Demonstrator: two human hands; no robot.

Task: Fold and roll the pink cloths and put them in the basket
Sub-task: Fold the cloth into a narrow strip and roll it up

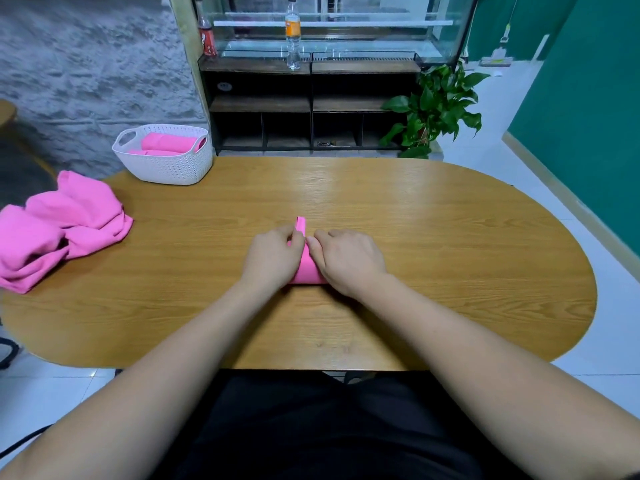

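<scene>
A pink cloth roll lies in the middle of the wooden table, mostly covered by both hands. My left hand and my right hand curl over it from either side, fingertips meeting at its far end, where a short pink flap sticks out. A white woven basket stands at the table's far left with rolled pink cloths inside. A heap of loose pink cloths lies at the left edge.
Beyond the table stands a dark shelf unit with two bottles on top and a glass tank behind. A potted green plant sits to its right. A green wall runs along the right side.
</scene>
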